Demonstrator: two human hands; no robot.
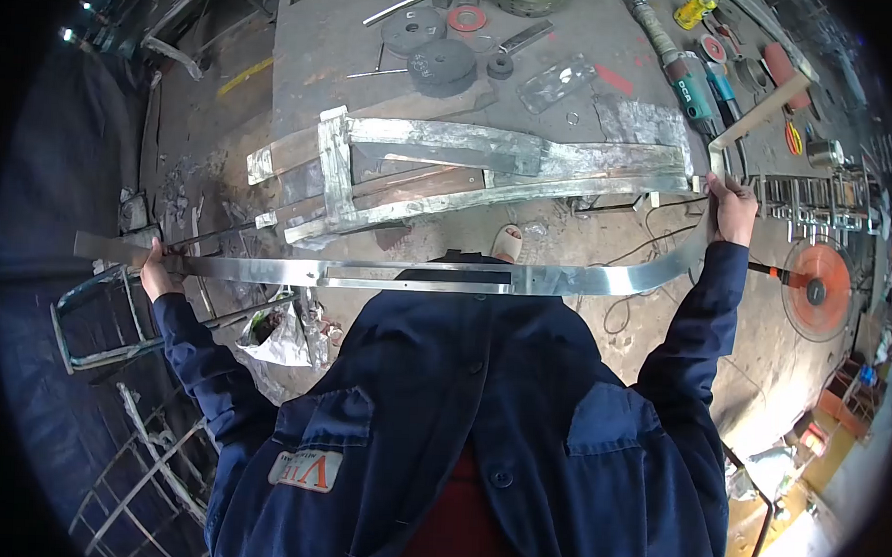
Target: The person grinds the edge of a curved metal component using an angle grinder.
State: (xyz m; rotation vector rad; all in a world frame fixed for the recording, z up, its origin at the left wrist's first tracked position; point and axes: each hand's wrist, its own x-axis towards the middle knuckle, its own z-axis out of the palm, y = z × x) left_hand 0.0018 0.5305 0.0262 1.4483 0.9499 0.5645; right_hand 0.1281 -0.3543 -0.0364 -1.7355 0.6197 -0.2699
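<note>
A long, shiny metal strip [417,276] with a narrow slot in its middle stretches across the view in front of the dark blue jacket. Near its left end, my left hand [156,271] is closed around it. My right hand [731,212] grips the strip at its curved right part, where it bends away and up to the far right. Just beyond the strip, a taped, frame-like piece [431,133] lies on the workbench [317,38], its right end close to my right hand.
Grinding discs [442,66], a green power tool [690,91] and a yellow item [693,10] lie on the bench. An orange fan [817,291] stands at the right. Metal frames [100,350] and a plastic bag [275,336] are at the left. Cables cross the floor.
</note>
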